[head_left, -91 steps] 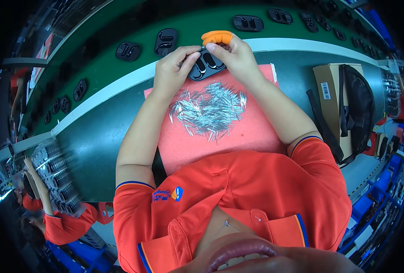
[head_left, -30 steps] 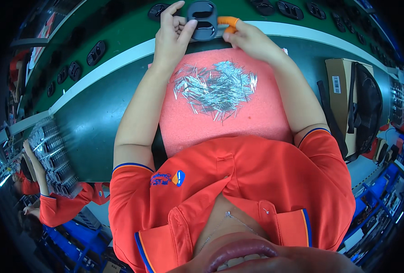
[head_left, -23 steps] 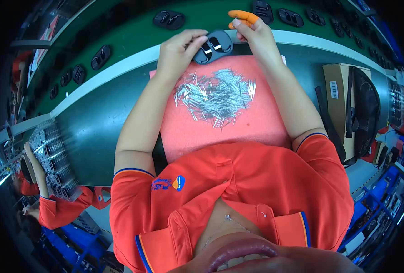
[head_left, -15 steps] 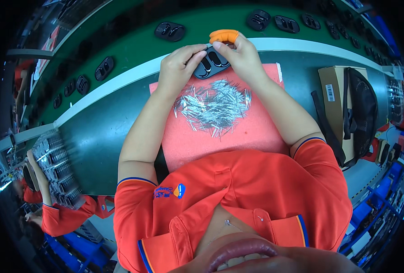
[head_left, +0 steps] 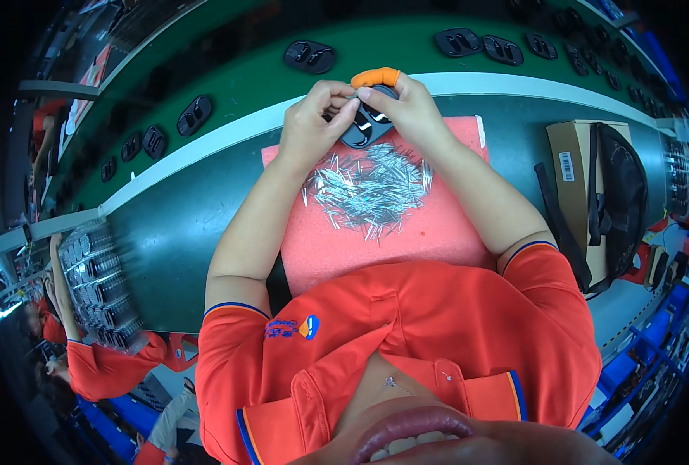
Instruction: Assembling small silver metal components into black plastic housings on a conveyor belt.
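Observation:
At the far edge of the pink foam sheet (head_left: 321, 260), both of my hands meet over a black oval plastic piece (head_left: 357, 137) with glossy raised shapes. My right hand (head_left: 410, 112), with an orange cover on one finger, is closed on the piece, its thumb lying across the top. My left hand (head_left: 311, 124) is pinched by the same upper edge, thumb against curled fingers; whatever sits between the tips is too small to make out. Just nearer to me, a loose heap of thin silvery metal pins (head_left: 371, 190) is spread over the foam.
Beyond a white rail (head_left: 228, 128), similar black pieces (head_left: 309, 56) lie spaced along a green belt (head_left: 391, 46). A cardboard box (head_left: 569, 163) and black bag (head_left: 619, 201) stand at right. Stacked clear trays (head_left: 100, 283) are at left, beside a person in red (head_left: 119, 364).
My left hand's fingers have drawn into a tighter pinch at the piece's upper edge. The held piece is turned more upright. Black pieces on the belt appear shifted rightward in view.

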`<state>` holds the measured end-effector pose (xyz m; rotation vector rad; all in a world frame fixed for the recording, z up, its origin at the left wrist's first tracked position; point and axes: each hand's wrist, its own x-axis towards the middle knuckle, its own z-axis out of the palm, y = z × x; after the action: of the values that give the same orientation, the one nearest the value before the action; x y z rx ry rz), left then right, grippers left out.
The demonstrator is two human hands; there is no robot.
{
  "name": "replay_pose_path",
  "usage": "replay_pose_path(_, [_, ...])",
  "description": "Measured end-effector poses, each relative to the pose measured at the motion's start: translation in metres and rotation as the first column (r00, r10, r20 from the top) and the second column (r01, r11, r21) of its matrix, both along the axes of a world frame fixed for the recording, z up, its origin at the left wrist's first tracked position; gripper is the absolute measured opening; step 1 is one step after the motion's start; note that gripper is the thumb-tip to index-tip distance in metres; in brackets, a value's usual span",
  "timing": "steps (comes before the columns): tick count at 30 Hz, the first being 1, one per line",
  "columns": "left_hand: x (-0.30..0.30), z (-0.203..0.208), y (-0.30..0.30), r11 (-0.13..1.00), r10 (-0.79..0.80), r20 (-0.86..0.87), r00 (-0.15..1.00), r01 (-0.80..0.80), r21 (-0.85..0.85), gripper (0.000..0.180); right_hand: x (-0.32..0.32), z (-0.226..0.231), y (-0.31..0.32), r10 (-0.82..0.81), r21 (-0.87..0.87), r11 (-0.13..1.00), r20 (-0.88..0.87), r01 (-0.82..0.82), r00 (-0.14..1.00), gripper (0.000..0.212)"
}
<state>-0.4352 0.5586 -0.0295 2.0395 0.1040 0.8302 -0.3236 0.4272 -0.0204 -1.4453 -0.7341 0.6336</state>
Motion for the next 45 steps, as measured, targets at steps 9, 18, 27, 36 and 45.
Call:
replay_pose_path(9, [0.002, 0.003, 0.012, 0.993, -0.102, -0.182, 0.978, 0.091, -0.069, 0.024, 0.019, 0.015, -0.013, 0.084, -0.108, 0.991, 0.037, -0.079, 0.996, 0.04])
replay_pose_path(18, [0.026, 0.022, 0.076, 0.761, 0.198, -0.175, 0.964, -0.039, 0.648, 0.023, 0.064, -0.012, -0.013, -0.191, -0.195, 0.914, 0.568, 0.356, 0.801, 0.052])
replay_pose_path(27, [0.024, 0.017, 0.075, 0.936, 0.132, -0.191, 0.973, -0.059, 0.348, 0.017, -0.021, 0.005, -0.016, 0.46, -0.463, 0.883, 0.815, -0.08, 0.353, 0.02])
replay_pose_path(36, [-0.01, -0.026, 0.069, 0.87, 0.079, 0.066, 0.995, -0.037, -0.491, 0.011, -0.026, 0.007, -0.01, 0.516, -0.534, 0.844, 0.783, -0.052, 0.348, 0.022])
replay_pose_path(45, [-0.015, -0.019, 0.061, 0.85, 0.072, 0.046, 0.996, -0.037, -0.525, 0.025, -0.013, 0.011, 0.005, 0.329, -0.476, 0.876, 0.474, -0.076, 0.817, 0.023])
